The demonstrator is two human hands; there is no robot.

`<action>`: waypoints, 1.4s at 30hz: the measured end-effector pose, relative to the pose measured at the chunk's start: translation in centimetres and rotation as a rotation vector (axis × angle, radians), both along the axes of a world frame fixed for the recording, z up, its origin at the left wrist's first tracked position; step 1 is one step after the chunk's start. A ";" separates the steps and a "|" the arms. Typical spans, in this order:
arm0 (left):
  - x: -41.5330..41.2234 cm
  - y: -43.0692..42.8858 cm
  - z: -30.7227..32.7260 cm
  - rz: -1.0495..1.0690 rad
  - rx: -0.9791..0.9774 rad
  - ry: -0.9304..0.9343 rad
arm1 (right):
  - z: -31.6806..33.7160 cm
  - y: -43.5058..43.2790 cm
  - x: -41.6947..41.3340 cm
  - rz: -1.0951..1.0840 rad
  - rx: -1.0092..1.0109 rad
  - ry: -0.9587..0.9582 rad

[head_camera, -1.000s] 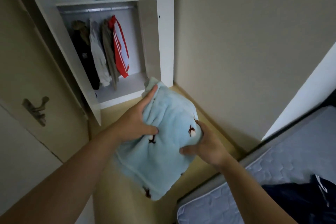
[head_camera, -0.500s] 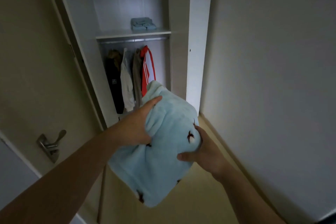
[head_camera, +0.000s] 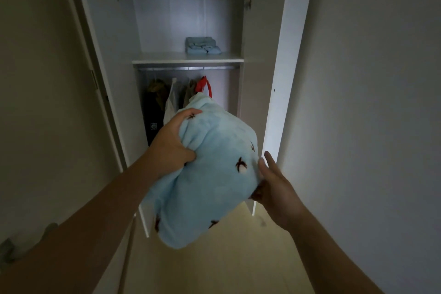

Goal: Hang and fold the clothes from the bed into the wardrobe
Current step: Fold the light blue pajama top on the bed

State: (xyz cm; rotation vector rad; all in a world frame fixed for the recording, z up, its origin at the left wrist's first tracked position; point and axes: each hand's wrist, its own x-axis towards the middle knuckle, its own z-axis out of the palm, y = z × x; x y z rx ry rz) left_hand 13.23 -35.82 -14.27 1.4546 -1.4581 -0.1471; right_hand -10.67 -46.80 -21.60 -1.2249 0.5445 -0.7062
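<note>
Open wardrobe (head_camera: 181,21) dead ahead, both doors swung out: left door (head_camera: 112,79) and right door (head_camera: 286,79) framed the gap. Light-blue fleece bundle (head_camera: 210,174), folded, with small dark marks, was held up in front of the wardrobe's lower half, below the shelf (head_camera: 188,58). It touched no part of the wardrobe. Left hand (head_camera: 170,144) gripped the bundle's left side, fingers curled over the top and thumb dug into the fabric. Right hand (head_camera: 276,188) was against its right edge, fingers straight and flat on the fleece, one finger sticking clear, thumb tucked underneath.

On the shelf, a small folded pile (head_camera: 202,45) sat right of centre, with bare board to its left. Under the shelf ran a rail (head_camera: 188,68) with hung clothes (head_camera: 164,95), incl. a red jacket (head_camera: 202,87), their lower parts hidden behind the bundle. Wardrobe floor not visible. Bare floor (head_camera: 226,265) between doors and camera. Plain wall (head_camera: 370,102) right of the wardrobe. Blurry metal handle (head_camera: 9,250) far lower left, cut off.
</note>
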 end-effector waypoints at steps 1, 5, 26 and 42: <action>1.6 -1.5 0.8 -0.009 -0.018 0.004 | 0.2 -2.0 1.5 0.002 0.075 -0.009; 7.3 -7.1 3.1 -0.083 -0.062 -0.022 | 1.0 -8.6 7.6 -0.119 0.059 0.134; 33.6 -40.6 12.1 0.009 -0.094 0.034 | 6.1 -45.6 36.2 0.089 0.273 -0.367; 61.6 -66.1 22.0 0.031 -0.057 -0.027 | 18.5 -71.2 64.3 0.005 0.190 -0.373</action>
